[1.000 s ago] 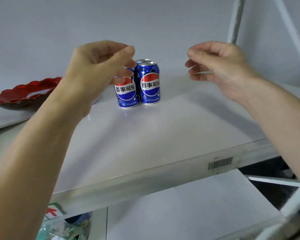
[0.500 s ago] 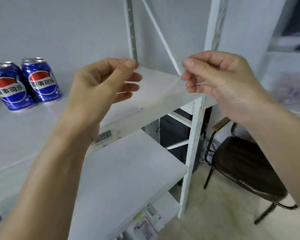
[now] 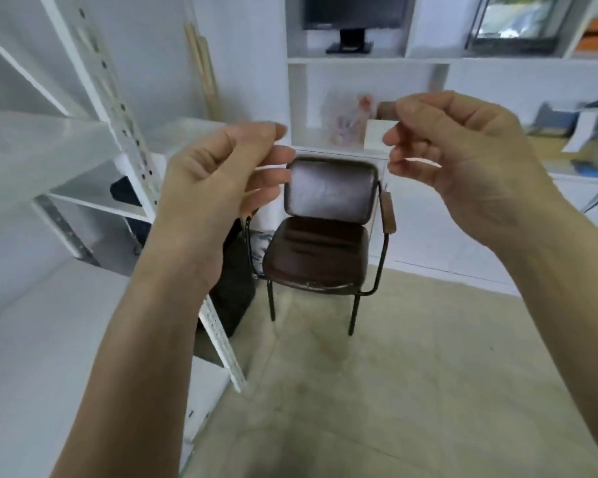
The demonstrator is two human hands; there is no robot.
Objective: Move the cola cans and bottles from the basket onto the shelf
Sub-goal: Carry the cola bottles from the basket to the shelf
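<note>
Two hands, the left hand (image 3: 214, 188) and right hand (image 3: 463, 167), are held raised before a brown chair (image 3: 325, 236), fingers loosely curled and nothing gripped. No cans, bottles or basket are seen, so their direction cannot be told. The shelf (image 3: 49, 143) lies leftward, nearer the left hand.
</note>
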